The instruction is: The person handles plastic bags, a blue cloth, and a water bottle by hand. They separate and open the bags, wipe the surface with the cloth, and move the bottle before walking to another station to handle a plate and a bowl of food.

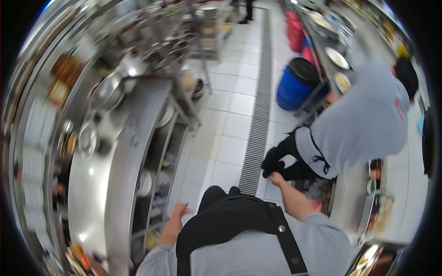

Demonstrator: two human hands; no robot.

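Observation:
My left hand hangs at my side, low between my black apron and the steel counter's shelves; its fingers are apart and hold nothing. On the other side, my right hand is held out in front of me, just below the dark shoes of a co-worker. Its fingers look curled, but they are small and blurred, so whether they hold anything is not clear. Neither hand touches the counters.
A steel counter with metal bowls runs along the left. A floor drain grate crosses the white tiles. At the right, a blue barrel stands beside a counter with plates. Another person's legs show far ahead.

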